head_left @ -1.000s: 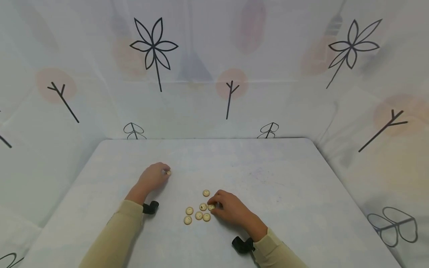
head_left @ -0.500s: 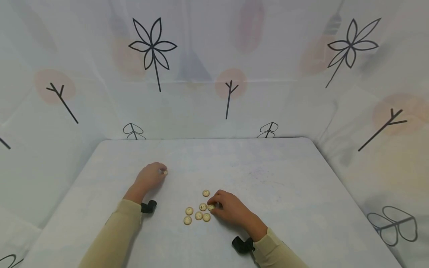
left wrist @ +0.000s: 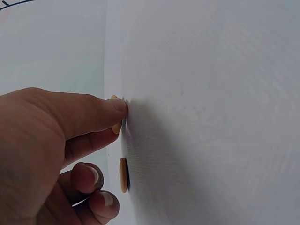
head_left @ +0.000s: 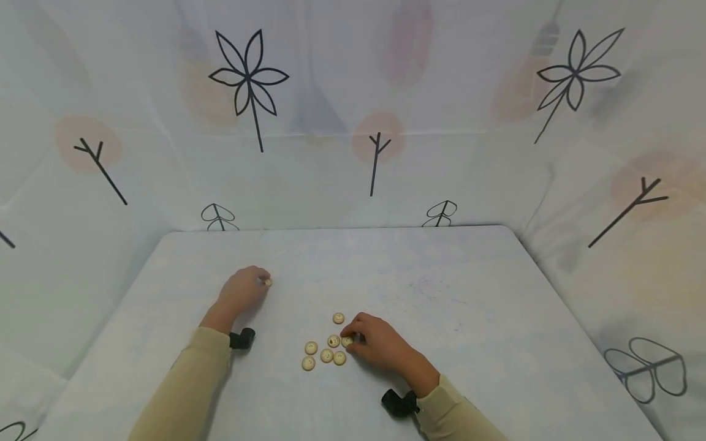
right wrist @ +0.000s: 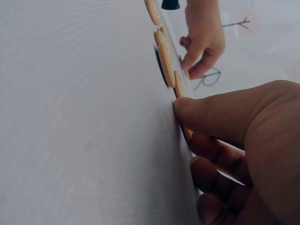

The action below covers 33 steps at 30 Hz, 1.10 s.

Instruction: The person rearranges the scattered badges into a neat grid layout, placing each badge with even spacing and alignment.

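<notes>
In the head view, my left hand (head_left: 241,290) is low over the far left part of the table and pinches a small round wooden button (head_left: 268,282) between thumb and forefinger. A second button (left wrist: 123,175) lies flat by its other fingers in the left wrist view; the hand seems to hide it from above. Near the middle, my right hand (head_left: 380,343) has thumb and fingertip on opposite edges of another button (head_left: 347,342), which lies on the table. Just left of it sits a loose group of several buttons (head_left: 326,356), with a single button (head_left: 339,318) farther back.
The white table (head_left: 469,294) has rounded far corners. Behind and beside it hangs a pale cloth (head_left: 331,177) printed with flowers and twigs. A black wrist camera (head_left: 242,339) sits at the left cuff, and a similar black camera (head_left: 399,403) at the right cuff.
My left hand has slid a little to the left with its pinched button. The right hand and the grouped buttons stay where they were.
</notes>
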{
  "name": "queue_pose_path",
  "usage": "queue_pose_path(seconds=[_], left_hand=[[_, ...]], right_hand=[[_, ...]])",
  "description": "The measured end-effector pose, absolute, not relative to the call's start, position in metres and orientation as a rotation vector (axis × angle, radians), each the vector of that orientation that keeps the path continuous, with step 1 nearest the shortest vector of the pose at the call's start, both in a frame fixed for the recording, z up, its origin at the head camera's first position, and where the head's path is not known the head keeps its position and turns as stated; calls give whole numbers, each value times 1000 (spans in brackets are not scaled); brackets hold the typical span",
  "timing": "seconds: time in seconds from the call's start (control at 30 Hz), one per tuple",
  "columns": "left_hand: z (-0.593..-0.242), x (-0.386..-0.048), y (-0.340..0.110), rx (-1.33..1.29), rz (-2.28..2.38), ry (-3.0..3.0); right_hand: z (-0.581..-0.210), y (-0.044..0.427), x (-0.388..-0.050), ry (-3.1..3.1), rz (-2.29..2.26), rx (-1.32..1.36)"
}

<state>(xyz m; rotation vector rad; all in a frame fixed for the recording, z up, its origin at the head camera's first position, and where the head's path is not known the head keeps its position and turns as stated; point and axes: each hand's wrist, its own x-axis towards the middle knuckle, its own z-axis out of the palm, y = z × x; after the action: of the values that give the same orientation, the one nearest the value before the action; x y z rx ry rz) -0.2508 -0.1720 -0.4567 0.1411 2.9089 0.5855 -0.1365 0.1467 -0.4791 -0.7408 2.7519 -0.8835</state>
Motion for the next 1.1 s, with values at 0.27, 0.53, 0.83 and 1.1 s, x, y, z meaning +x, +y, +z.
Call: queue_pose_path(seconds=[0.27, 0.53, 0.83, 1.1], left_hand=[[-457, -255, -171, 98, 606, 2888], [-457, -257, -173, 123, 594, 2889], [-456, -260, -172, 130, 559, 2892], [-455, -261, -172, 145, 567, 2892]], right_hand=[[-480, 147, -137, 2750, -890, -744], [-480, 147, -136, 2755, -890, -761], [-483, 147, -136, 2753, -885, -765], [-482, 147, -138, 2756, -875, -762]])
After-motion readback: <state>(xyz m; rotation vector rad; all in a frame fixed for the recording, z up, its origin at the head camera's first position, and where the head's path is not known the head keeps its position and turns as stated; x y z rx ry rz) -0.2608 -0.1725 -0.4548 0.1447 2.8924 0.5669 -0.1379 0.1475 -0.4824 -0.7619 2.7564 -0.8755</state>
